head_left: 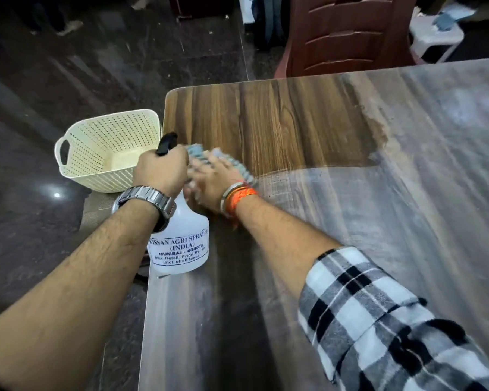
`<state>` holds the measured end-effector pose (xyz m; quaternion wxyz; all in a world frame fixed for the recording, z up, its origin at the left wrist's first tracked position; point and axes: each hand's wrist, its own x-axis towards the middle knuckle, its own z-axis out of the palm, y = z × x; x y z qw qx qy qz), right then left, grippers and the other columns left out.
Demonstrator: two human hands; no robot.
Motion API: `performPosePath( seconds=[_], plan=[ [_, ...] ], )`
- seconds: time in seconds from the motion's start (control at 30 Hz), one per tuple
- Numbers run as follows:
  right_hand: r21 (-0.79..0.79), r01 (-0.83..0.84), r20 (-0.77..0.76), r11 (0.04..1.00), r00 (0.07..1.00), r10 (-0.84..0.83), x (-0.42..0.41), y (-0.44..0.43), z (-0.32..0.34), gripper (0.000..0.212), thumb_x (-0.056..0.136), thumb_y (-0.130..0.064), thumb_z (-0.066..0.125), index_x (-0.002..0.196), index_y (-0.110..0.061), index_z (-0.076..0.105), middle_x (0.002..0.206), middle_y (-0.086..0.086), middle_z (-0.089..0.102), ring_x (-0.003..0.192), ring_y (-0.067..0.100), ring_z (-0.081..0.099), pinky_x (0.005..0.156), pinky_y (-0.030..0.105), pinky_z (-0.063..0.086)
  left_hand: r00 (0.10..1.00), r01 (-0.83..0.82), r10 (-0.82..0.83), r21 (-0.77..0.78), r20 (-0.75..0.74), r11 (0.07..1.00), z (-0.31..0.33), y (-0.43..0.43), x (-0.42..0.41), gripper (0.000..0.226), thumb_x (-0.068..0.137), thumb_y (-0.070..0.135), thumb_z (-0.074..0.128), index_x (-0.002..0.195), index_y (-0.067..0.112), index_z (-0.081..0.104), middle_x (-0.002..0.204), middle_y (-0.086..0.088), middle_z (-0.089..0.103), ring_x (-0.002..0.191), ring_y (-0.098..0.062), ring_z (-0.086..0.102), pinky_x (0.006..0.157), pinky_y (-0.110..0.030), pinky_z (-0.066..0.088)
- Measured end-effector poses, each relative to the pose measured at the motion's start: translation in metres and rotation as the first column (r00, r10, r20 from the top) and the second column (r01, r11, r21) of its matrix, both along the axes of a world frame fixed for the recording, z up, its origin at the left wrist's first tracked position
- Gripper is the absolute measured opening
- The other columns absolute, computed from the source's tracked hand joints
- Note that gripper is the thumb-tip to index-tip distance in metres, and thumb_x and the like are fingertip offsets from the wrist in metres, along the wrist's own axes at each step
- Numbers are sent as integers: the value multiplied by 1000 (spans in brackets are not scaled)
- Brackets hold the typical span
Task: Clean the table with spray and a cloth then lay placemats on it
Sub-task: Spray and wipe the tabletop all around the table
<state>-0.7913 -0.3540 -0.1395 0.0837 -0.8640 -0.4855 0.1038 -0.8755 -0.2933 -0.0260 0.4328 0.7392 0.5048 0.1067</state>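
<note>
Both hands were busy: the left hand [160, 170] gripped the bottle [181, 244], and the right hand [212, 184] pressed flat on the cloth [239, 170]. Firm, overlapping strokes across the hazy table [407, 207] would probably suit.

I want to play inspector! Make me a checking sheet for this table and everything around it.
Surface: wood-grain table, glare on its right part.
Job's things: spray bottle at the table's left edge; cloth on the table; no placemats laid yet.
Clutter: nothing seen.
Hands: left hand grips the spray bottle's neck; right hand presses the cloth, blurred.
Cables: nothing seen.
Surroundings: cream basket beside the table's left edge; brown chair at the far side; dark floor.
</note>
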Motion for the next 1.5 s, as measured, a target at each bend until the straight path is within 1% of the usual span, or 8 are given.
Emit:
performPosePath(
  seconds=[0.1,0.23,0.4,0.8,1.07,1.23,1.37,1.5],
  plan=[
    [37,391,15,920,920,-392,52,-64,-13,54,94,-39,30,146,-25,33,157,-1,23,143,32,18,117,49,9,999,12,-10,-46,43,999,-1,-11,-9,19,83,26,54,79,11,64,69,-4,64,27,-11,56,35,-19,41],
    [16,830,43,557,556,-830,95,-185,-24,59,90,-39,28,147,-22,31,158,2,17,142,42,14,115,56,7,997,-3,9,-70,75,998,-3,-16,-22,29,85,27,55,95,3,69,71,-5,64,28,-13,58,27,-15,35],
    [2,961,5,276,276,-961,69,-212,-13,55,96,-35,26,149,-22,24,160,-6,8,145,35,2,116,51,0,995,20,-11,-91,101,996,-3,-13,-52,24,83,27,54,86,7,68,69,-5,65,28,-12,57,34,-15,39],
    [38,364,-22,931,931,-363,-29,58,-9,54,95,-37,29,148,-28,24,159,-12,11,146,29,4,117,47,3,996,53,-54,18,65,998,4,19,-116,22,87,31,54,75,14,60,62,-5,64,43,-20,64,35,-18,40],
    [15,195,5,981,981,-195,-19,112,-13,55,96,-39,27,149,-30,21,159,-13,10,146,27,1,118,48,2,998,17,-19,40,63,999,-2,42,-112,25,85,32,54,71,12,60,66,-10,67,75,-36,74,73,-38,58],
    [-10,36,15,999,999,-36,-52,74,-11,55,96,-37,31,149,-28,23,158,-10,15,146,29,6,118,48,6,998,19,-21,36,63,999,5,31,-112,24,91,32,55,81,14,66,68,-10,69,56,-19,69,45,-20,46],
    [-57,-121,19,991,992,122,-102,24,-8,56,95,-41,29,148,-27,24,158,-6,18,146,30,8,117,51,10,998,27,-28,15,64,1000,2,17,-117,27,80,39,53,76,14,64,79,-11,72,77,-32,70,68,-33,56],
    [-126,-267,-3,955,963,268,-153,-26,1,61,91,-45,37,148,-28,24,158,-6,19,146,29,1,118,49,7,998,40,-41,42,38,998,5,-2,-123,22,84,32,54,76,13,61,72,-2,61,64,-25,53,55,-30,37]
  ],
)
